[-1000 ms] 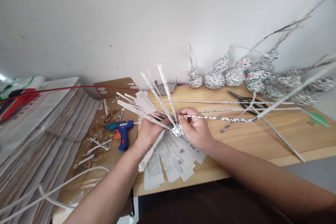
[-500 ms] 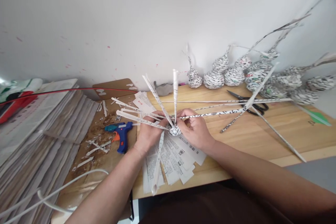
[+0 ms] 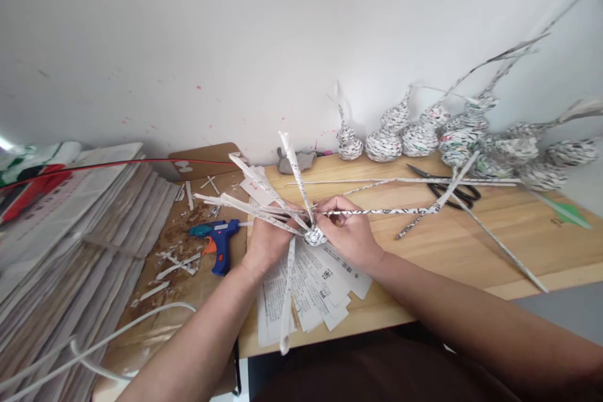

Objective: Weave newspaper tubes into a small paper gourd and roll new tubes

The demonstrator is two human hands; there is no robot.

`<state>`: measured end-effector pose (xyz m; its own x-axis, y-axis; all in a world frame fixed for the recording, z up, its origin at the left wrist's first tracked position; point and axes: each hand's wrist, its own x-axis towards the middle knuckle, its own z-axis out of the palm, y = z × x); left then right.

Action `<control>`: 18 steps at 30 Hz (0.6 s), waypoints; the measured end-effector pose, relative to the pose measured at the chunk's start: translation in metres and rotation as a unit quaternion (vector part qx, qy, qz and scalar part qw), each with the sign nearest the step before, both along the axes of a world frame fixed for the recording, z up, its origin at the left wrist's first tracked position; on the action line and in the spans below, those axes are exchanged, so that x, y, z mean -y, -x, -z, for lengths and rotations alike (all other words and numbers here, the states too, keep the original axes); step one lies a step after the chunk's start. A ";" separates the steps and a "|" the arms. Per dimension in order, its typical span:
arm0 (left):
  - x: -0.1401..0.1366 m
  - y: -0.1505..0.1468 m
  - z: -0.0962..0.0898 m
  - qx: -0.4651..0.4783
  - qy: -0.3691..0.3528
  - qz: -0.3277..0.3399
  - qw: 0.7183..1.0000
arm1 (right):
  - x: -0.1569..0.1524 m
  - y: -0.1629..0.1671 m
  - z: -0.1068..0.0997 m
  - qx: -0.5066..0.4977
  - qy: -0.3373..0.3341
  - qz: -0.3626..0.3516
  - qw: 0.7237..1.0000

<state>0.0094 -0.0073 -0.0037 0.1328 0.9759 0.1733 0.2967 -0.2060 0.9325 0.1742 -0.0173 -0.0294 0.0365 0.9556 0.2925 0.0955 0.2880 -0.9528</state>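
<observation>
Newsprint, rolled into thin tubes, fans out from a small woven knot [image 3: 315, 237] held above the wooden tabletop [image 3: 471, 245]. The left hand [image 3: 268, 239] closes its fingers around the knot's left side, gripping several tubes that spread up and to the left. The right hand [image 3: 348, 232] pinches one long paper tube [image 3: 391, 211] between thumb and forefinger, right beside the knot; that tube runs off to the right over the tabletop. Cut newspaper strips [image 3: 315, 286] lie under both hands. A blue glue gun [image 3: 217, 237] rests left of the left hand. Black scissors [image 3: 447, 188] and woven paper gourds [image 3: 414, 135] sit farther back by the wall.
</observation>
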 end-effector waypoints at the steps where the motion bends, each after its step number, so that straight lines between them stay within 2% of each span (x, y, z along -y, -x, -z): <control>1: 0.001 -0.001 0.001 0.008 -0.007 -0.005 1.000 | 0.000 -0.001 0.000 0.007 0.013 0.008 1.000; 6: 0.001 -0.003 -0.002 -0.021 -0.028 -0.014 0.999 | -0.004 -0.008 0.002 0.037 0.108 0.011 0.993; 9: 0.000 -0.003 -0.006 -0.037 -0.037 -0.004 0.999 | -0.006 -0.010 0.002 0.032 0.130 -0.008 0.991; 13: 0.000 -0.002 -0.006 -0.051 -0.038 0.004 0.998 | -0.007 -0.007 -0.002 -0.061 0.155 -0.045 0.985; 18: -0.003 -0.002 -0.004 -0.053 -0.011 0.007 0.999 | -0.006 0.000 -0.008 -0.183 0.191 -0.042 0.963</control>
